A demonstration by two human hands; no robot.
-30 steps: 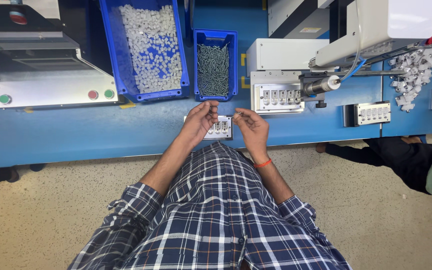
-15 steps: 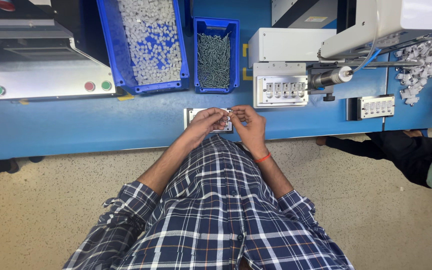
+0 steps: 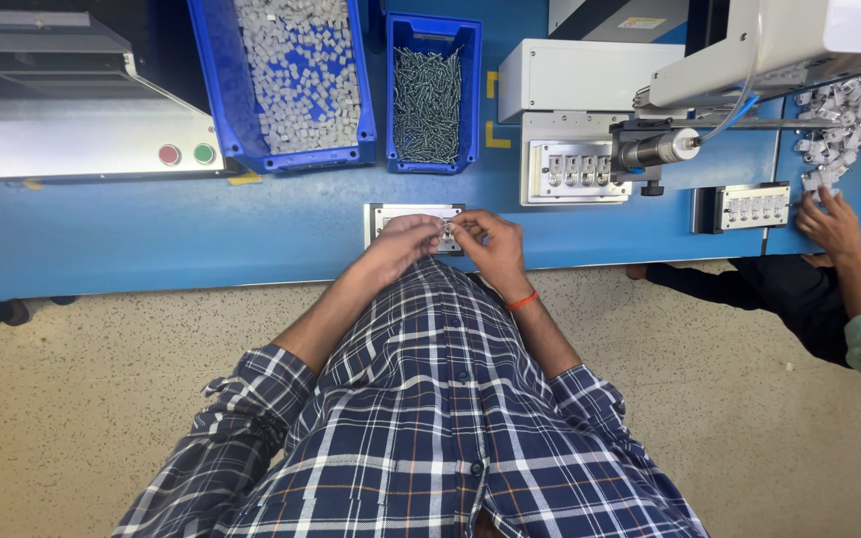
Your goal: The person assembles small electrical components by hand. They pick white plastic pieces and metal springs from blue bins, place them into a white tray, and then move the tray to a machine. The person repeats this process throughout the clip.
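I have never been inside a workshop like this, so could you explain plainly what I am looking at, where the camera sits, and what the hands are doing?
The camera sits on a person's head and looks straight down, so you see their checked shirt and both arms reaching to a blue workbench. The left hand and right hand meet over a small metal plate at the bench edge, pinching a tiny part too small to identify. Behind it stand a large blue bin of small white pieces and a smaller blue bin of dark screws. To the left is a grey box with coloured buttons; to the right, a white machine. At the far right, another person's hand reaches onto the bench.
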